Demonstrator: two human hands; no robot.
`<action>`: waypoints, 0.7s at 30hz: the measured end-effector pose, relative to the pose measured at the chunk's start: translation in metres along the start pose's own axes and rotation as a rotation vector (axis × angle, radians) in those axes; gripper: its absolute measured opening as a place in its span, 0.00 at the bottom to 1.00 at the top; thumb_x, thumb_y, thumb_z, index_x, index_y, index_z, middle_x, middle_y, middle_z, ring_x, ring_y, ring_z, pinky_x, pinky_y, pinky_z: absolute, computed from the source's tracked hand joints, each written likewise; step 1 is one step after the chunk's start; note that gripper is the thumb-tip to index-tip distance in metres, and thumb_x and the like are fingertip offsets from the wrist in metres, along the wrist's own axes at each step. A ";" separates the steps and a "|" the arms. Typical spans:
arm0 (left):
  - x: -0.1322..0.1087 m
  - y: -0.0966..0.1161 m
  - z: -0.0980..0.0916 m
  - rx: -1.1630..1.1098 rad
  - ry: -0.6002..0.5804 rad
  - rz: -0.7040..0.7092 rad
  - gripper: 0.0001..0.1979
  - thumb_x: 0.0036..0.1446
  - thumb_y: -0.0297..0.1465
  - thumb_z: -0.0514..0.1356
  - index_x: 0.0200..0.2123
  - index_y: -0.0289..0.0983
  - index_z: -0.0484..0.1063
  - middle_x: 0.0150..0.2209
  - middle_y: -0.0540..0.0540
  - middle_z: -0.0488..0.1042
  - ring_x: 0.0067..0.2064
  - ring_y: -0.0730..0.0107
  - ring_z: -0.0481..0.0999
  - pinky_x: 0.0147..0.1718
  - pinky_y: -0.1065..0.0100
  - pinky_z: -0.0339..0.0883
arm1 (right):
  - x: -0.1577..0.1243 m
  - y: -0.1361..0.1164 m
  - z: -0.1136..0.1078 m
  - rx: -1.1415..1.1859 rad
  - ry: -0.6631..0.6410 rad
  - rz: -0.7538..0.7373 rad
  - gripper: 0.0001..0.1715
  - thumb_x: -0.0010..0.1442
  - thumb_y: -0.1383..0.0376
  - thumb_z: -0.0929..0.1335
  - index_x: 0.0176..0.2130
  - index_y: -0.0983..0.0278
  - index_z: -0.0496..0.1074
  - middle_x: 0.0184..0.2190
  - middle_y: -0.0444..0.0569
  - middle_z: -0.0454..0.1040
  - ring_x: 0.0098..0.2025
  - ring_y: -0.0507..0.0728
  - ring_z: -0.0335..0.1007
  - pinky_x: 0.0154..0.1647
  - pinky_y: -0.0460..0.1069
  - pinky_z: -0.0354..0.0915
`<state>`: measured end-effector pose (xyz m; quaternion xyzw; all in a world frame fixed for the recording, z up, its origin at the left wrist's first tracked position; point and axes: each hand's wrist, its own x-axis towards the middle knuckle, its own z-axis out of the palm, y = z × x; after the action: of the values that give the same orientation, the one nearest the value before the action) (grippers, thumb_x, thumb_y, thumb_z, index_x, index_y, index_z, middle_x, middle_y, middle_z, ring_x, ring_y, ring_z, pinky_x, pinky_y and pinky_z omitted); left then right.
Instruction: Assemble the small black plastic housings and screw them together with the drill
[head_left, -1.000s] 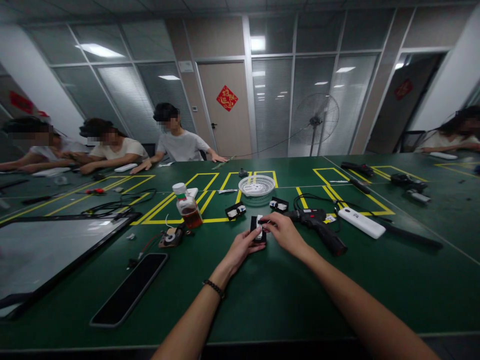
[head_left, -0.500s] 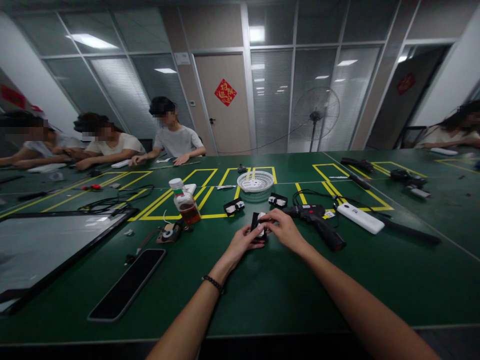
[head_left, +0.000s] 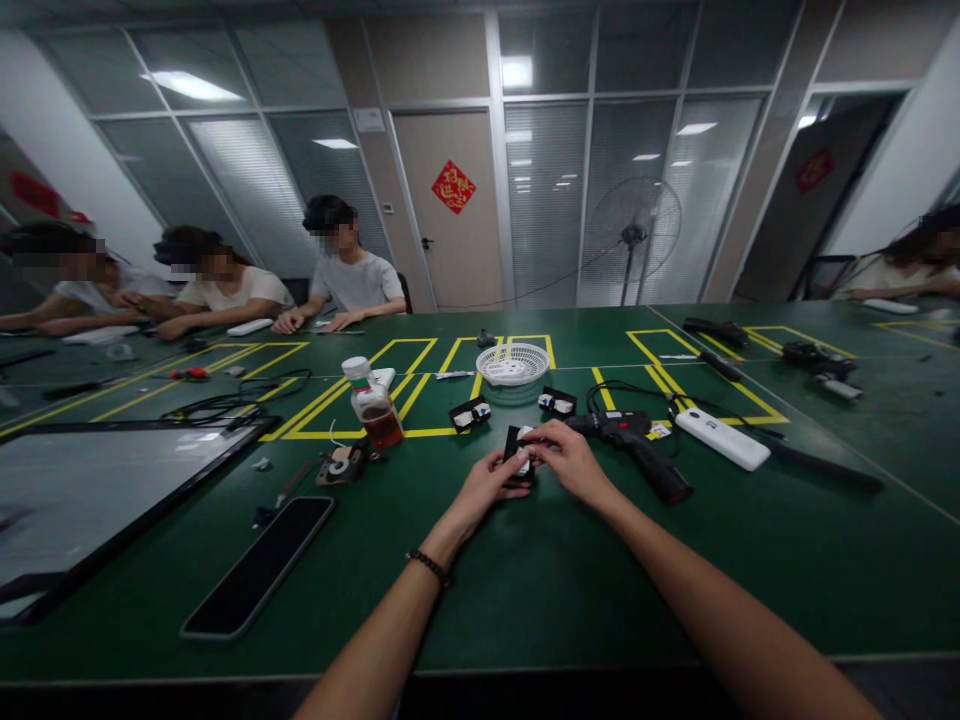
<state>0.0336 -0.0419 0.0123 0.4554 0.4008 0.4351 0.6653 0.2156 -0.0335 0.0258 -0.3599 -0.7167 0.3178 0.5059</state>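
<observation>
Between my hands is a small black part with a white piece on it (head_left: 512, 441), held just above or on the green table. My left hand (head_left: 489, 484) is closed round its lower left side, thumb across the front. With bent fingertips, my right hand (head_left: 562, 455) pinches its upper right side; my fingers hide much of the part. Two similar black-and-white parts, a left one (head_left: 469, 413) and a right one (head_left: 556, 401), lie just beyond my hands. A black cordless drill (head_left: 634, 445) rests to the right of my right hand.
A white round basket (head_left: 513, 366) stands ahead. Left are a bottle of brown liquid (head_left: 377, 408), a small device with wires (head_left: 341, 466), a dark phone-like slab (head_left: 259, 570) and a framed panel (head_left: 112, 490). A white power bank-like block (head_left: 722, 438) lies right. Several people sit around.
My hands keep nearly the same grip on the small part. The view has shifted very slightly. Across the table, a seated person's hand has drawn in toward their other hand.
</observation>
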 end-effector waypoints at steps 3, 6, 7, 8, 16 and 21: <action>0.000 0.000 0.000 0.003 -0.003 0.005 0.23 0.50 0.38 0.67 0.47 0.32 0.72 0.43 0.35 0.76 0.36 0.63 0.80 0.36 0.62 0.77 | 0.000 0.000 0.001 -0.010 0.008 -0.007 0.12 0.61 0.64 0.67 0.45 0.59 0.76 0.41 0.50 0.70 0.40 0.56 0.70 0.37 0.50 0.72; 0.000 0.000 0.000 -0.013 0.005 0.001 0.22 0.50 0.37 0.68 0.46 0.31 0.72 0.43 0.34 0.76 0.35 0.64 0.80 0.35 0.63 0.77 | -0.001 0.001 0.003 0.003 0.013 0.004 0.11 0.61 0.64 0.67 0.44 0.60 0.76 0.41 0.50 0.70 0.41 0.56 0.70 0.36 0.49 0.73; 0.000 0.000 0.000 -0.015 0.003 -0.001 0.22 0.50 0.37 0.68 0.46 0.31 0.72 0.43 0.34 0.76 0.35 0.64 0.80 0.35 0.63 0.77 | -0.001 0.001 0.003 0.011 0.017 0.007 0.11 0.60 0.64 0.67 0.44 0.60 0.76 0.41 0.50 0.69 0.41 0.56 0.70 0.35 0.49 0.73; 0.000 0.000 0.000 -0.015 0.001 -0.001 0.22 0.50 0.37 0.68 0.46 0.31 0.72 0.43 0.34 0.75 0.35 0.64 0.80 0.35 0.63 0.77 | -0.001 0.002 0.003 0.014 0.023 0.007 0.11 0.60 0.64 0.68 0.43 0.60 0.76 0.41 0.50 0.69 0.40 0.56 0.69 0.34 0.49 0.72; 0.001 -0.002 -0.001 0.004 0.002 0.029 0.21 0.53 0.39 0.66 0.47 0.32 0.72 0.43 0.37 0.74 0.37 0.64 0.79 0.37 0.62 0.77 | -0.004 0.000 0.005 -0.097 0.033 -0.027 0.11 0.62 0.63 0.67 0.44 0.60 0.76 0.37 0.48 0.69 0.36 0.54 0.68 0.37 0.48 0.67; 0.000 -0.001 0.000 -0.036 0.026 0.037 0.19 0.54 0.38 0.65 0.46 0.33 0.73 0.41 0.39 0.74 0.38 0.65 0.77 0.35 0.62 0.78 | -0.006 -0.009 0.007 -0.143 0.003 -0.075 0.13 0.64 0.62 0.65 0.46 0.59 0.75 0.37 0.48 0.70 0.38 0.54 0.68 0.39 0.48 0.65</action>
<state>0.0337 -0.0418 0.0117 0.4453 0.3929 0.4604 0.6598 0.2081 -0.0442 0.0284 -0.3684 -0.7499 0.2459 0.4914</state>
